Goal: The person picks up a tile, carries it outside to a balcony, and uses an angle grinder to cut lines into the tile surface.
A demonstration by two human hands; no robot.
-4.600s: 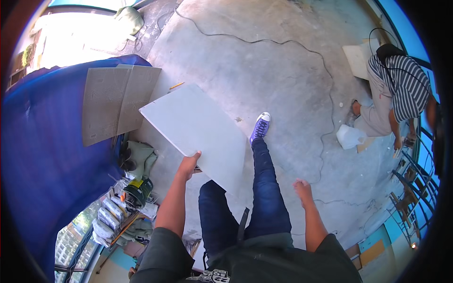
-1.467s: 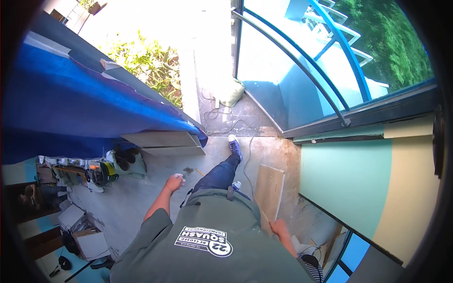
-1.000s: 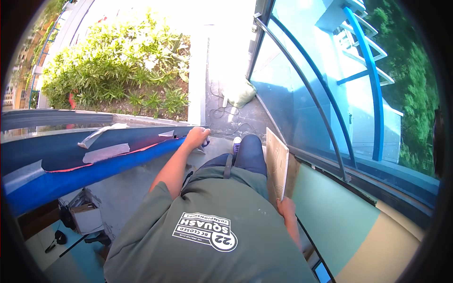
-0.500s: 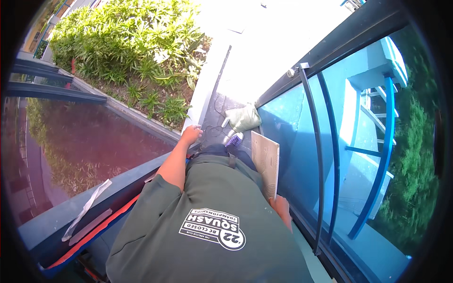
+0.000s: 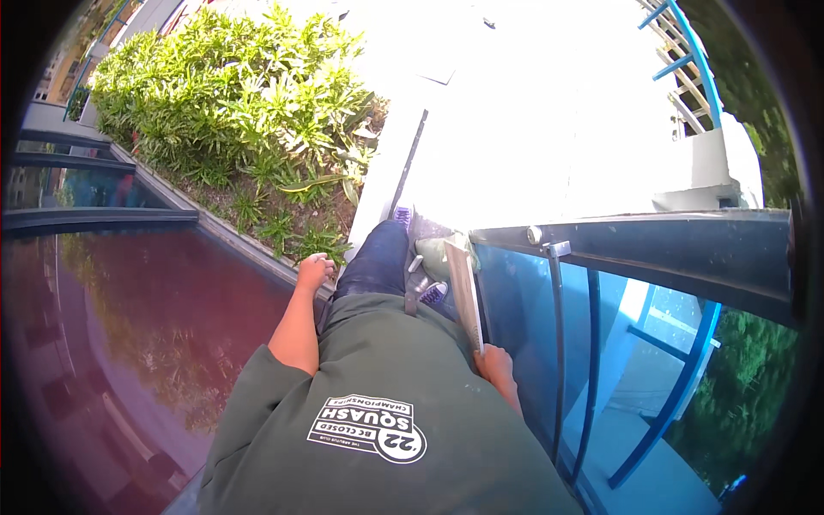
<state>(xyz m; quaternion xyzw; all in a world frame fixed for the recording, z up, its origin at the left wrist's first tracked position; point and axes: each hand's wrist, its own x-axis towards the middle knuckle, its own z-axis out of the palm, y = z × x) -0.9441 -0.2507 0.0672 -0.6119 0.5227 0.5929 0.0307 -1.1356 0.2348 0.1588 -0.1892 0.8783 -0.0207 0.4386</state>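
Note:
My right hand (image 5: pixel 496 367) grips the near end of a thin, flat beige board (image 5: pixel 463 292), perhaps a tile. The board is held on edge at my right side, its far end pointing forward. My left hand (image 5: pixel 316 271) hangs out beside my left hip with fingers loosely curled, and nothing shows in it. A pale stuffed sack (image 5: pixel 433 255) lies on the ground ahead, partly covered by the board. One purple sneaker (image 5: pixel 403 216) is forward on the bright ground; the other sneaker (image 5: pixel 434 293) is farther back, near the sack.
To my right is a glass door (image 5: pixel 515 292) with a dark frame (image 5: pixel 635 257) and long black bar handles (image 5: pixel 558 343). Reddish reflective glass (image 5: pixel 172 318) stands on my left. Beyond it grows a bed of green plants (image 5: pixel 240 112). Bright pavement (image 5: pixel 515 103) stretches ahead.
I have stepped forward, one foot now out past the sack. The board has turned more edge-on. The door frame has swung lower in view, and my left hand has moved left and down.

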